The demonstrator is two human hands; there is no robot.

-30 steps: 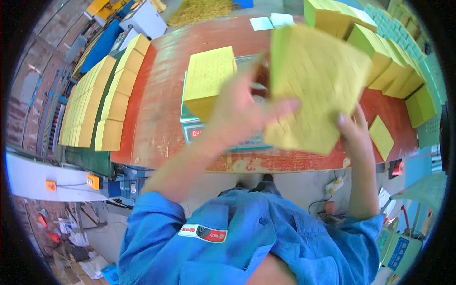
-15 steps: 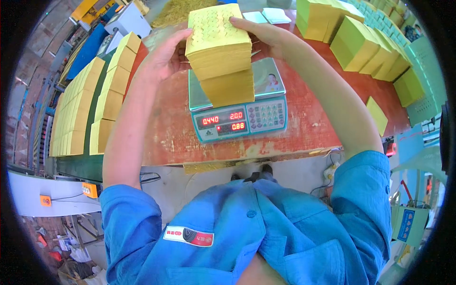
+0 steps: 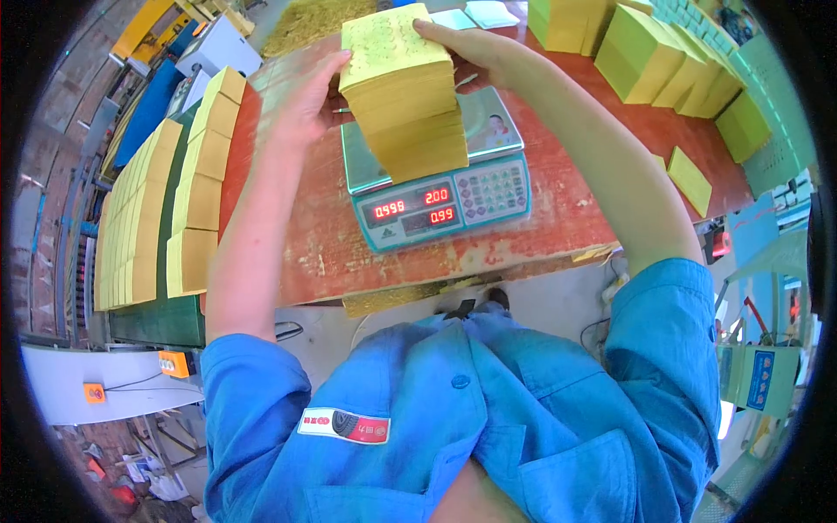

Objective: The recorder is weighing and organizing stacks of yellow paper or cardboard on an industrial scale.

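A thick stack of yellow paper [image 3: 397,83], its top sheet marked with rows of small curved cuts, sits between my two hands. It rests on, or against, a lower yellow paper block [image 3: 423,155] on the pan of a digital scale [image 3: 443,209], whose red display is lit. My left hand [image 3: 309,98] is pressed to the stack's left side, thumb at the top edge. On the right side, my right hand [image 3: 484,54] grips it with the thumb over the top edge. The fingers of both hands are partly hidden behind the paper.
The scale stands on a worn red table [image 3: 323,253]. Rows of yellow paper blocks [image 3: 139,218] line the left, and more upright yellow stacks [image 3: 641,57] stand at the far right. One thin yellow pad [image 3: 690,180] lies near the right edge. Pale sheets [image 3: 490,13] lie at the back.
The upper stack has come down a little and lines up more closely with the lower block. The scale's lit readings have risen. My hands keep their hold, and the view has shifted slightly.
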